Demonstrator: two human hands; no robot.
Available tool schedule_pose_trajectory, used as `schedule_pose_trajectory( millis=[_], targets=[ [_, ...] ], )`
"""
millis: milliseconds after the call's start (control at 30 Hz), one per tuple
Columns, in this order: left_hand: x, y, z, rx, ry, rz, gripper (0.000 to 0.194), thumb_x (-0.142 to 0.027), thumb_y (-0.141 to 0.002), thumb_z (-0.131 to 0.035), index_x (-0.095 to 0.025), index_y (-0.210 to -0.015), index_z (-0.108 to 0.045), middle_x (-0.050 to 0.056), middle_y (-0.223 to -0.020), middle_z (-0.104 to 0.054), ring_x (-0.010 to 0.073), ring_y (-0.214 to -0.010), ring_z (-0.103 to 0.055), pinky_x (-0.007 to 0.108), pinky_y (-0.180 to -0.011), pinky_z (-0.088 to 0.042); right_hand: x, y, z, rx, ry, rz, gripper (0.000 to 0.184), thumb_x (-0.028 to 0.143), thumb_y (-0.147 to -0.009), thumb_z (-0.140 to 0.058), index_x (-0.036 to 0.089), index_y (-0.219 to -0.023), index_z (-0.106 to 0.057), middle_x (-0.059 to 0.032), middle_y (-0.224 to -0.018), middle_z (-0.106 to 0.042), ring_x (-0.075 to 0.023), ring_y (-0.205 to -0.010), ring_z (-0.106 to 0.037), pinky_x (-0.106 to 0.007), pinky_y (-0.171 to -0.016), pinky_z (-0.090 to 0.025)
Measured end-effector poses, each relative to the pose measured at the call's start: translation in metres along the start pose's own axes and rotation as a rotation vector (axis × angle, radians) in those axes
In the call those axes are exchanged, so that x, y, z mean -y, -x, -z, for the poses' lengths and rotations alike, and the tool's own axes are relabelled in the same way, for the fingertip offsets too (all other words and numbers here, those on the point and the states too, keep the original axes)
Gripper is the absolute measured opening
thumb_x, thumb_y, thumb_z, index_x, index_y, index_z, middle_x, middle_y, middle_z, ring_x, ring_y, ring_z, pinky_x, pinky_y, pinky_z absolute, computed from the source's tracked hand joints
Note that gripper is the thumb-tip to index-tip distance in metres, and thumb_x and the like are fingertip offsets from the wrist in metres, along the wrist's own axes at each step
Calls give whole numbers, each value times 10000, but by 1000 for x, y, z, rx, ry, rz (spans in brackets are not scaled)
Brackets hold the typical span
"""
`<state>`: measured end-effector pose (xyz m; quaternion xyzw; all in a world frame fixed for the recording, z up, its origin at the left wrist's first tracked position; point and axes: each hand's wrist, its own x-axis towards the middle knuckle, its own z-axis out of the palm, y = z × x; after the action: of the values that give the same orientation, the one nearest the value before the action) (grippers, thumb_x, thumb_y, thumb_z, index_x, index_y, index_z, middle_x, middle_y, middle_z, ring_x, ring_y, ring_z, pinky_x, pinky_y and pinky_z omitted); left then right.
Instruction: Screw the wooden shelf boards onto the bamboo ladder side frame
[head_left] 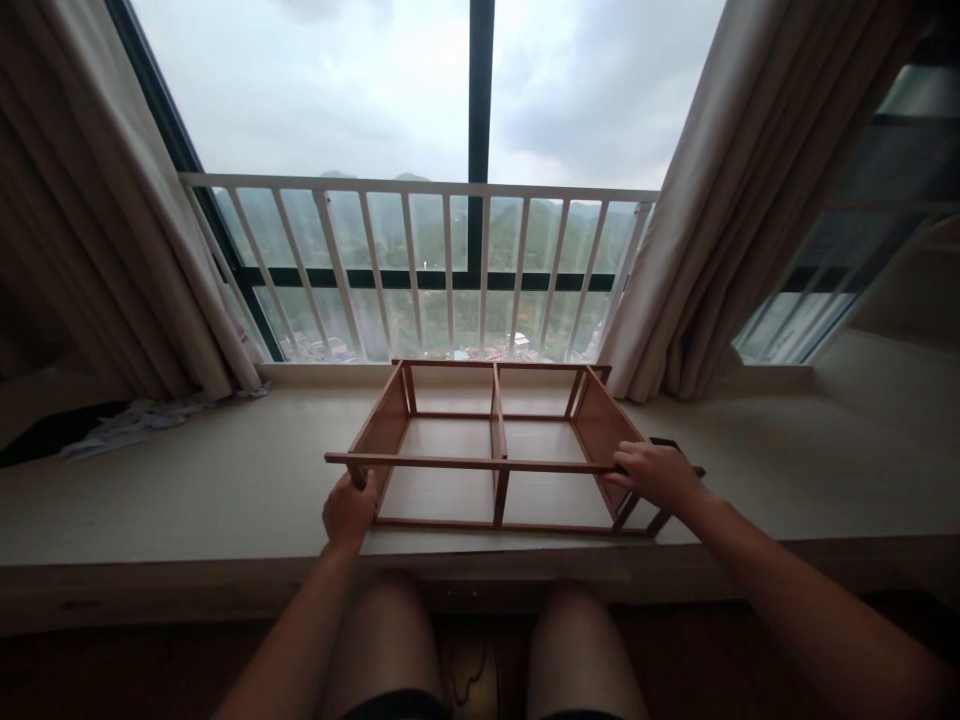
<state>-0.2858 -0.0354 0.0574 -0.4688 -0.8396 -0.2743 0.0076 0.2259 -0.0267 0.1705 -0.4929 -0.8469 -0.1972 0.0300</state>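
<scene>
A reddish-brown wooden shelf frame [499,490] lies on a pale window ledge [225,490], open-sided, with a divider across its middle. My left hand [350,510] is closed around its near left corner, just under the long front rail. At the near right, my right hand [656,474] grips the same rail from above, fingers wrapped over it. Part of the frame's right end is hidden behind that hand. A small dark thing [665,443] shows just beyond my right hand; its kind I cannot make out.
Beyond the ledge stands a white railing [420,187] before a large window. Beige curtains hang at the left [142,230] and right [697,230]. Crumpled whitish cloth or paper [142,425] lies at the far left beside something black [60,430]. My knees are against the ledge's front.
</scene>
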Motion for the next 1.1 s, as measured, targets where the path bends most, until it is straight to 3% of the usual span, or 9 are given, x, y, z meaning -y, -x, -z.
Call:
schedule_pose_trajectory(
  millis=[267, 533, 800, 1100],
  targets=[
    [3, 2, -3, -34, -4, -47, 429, -537, -900, -401, -193, -935, -656, 121, -896, -707, 310, -819, -664, 348, -656, -435, 11, -3, -2, 11, 29, -149, 307, 469, -925, -545, 196, -815, -633, -40, -838, -661, -203, -770, -652, -273, -548, -290],
    [-6, 9, -15, -96, 19, -82, 346, -478, -913, -420, -192, -958, -609, 99, -899, -690, 277, -826, -658, 324, -654, -432, 2, -10, -20, 38, 54, -302, 327, 494, -946, -487, 201, -887, -621, -57, -914, -683, -213, -808, -663, -259, -529, -288],
    [-11, 16, -21, -90, 82, -95, 347, -494, -898, -455, -200, -1009, -601, 98, -923, -680, 262, -848, -652, 314, -666, -439, 3, -14, -31, 24, -19, -485, 349, 536, -917, -502, 236, -1073, -589, -56, -958, -707, -252, -826, -695, -283, -568, -398],
    [-2, 19, -25, -68, 130, -90, 335, -517, -871, -507, -208, -999, -532, 79, -924, -667, 254, -858, -655, 313, -672, -441, 15, -11, -30, 26, 20, -575, 432, 533, -929, -463, 255, -1253, -530, -96, -963, -722, -303, -807, -707, -336, -616, -471]
  ],
)
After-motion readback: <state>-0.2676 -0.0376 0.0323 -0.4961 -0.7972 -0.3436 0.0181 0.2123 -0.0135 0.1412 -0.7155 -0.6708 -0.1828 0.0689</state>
